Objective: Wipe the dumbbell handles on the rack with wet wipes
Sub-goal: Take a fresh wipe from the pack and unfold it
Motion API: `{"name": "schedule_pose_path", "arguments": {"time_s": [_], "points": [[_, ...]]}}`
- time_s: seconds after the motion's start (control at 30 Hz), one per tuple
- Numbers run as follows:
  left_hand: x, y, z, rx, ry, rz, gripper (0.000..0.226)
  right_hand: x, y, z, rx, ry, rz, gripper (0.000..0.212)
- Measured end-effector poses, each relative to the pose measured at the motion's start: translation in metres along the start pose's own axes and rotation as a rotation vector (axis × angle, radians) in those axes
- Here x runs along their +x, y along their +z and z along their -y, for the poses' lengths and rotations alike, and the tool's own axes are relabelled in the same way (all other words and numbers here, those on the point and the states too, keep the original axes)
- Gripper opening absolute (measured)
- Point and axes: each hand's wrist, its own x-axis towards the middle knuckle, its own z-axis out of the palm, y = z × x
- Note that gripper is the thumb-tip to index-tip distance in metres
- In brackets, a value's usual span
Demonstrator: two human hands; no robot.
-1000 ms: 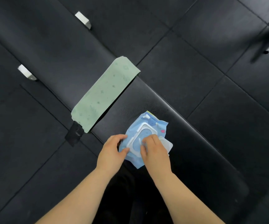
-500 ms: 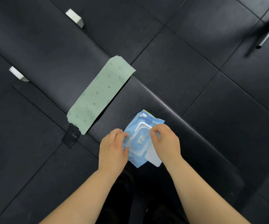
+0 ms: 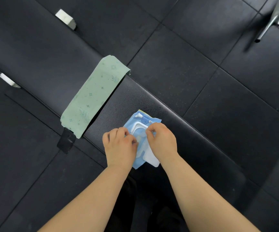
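A blue wet-wipe pack (image 3: 139, 122) lies on a black padded bench (image 3: 172, 118). Its white plastic lid (image 3: 151, 157) is flipped open toward me. My left hand (image 3: 119, 147) holds the pack's left side with curled fingers. My right hand (image 3: 163, 139) pinches at the pack's opening, where a bit of white wipe shows between the two hands. No dumbbells or rack are in view.
A green patterned cloth (image 3: 93, 96) lies across the bench beyond the pack. Two white bench feet (image 3: 65, 18) (image 3: 8, 80) stand on the black rubber floor tiles at the left. A metal leg (image 3: 267, 25) reaches in at the top right.
The lid has been flipped open toward me. My right hand moved from the lid to the pack's opening. My left hand shifted further onto the pack.
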Motion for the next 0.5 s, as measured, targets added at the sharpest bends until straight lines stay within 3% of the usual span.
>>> {"name": "schedule_pose_path", "arguments": {"time_s": [0.17, 0.27, 0.5], "points": [[-0.011, -0.014, -0.006, -0.279, 0.063, 0.076, 0.015, -0.002, 0.0, 0.003, -0.014, 0.014, 0.0, 0.018], [-0.017, -0.032, -0.013, -0.581, -0.119, 0.183, 0.033, -0.002, 0.0, 0.004, -0.011, 0.033, -0.013, 0.018], [-0.024, -0.063, -0.01, -0.863, -0.39, -0.004, 0.03, -0.003, 0.0, 0.005, -0.032, 0.038, 0.003, 0.02]]}}
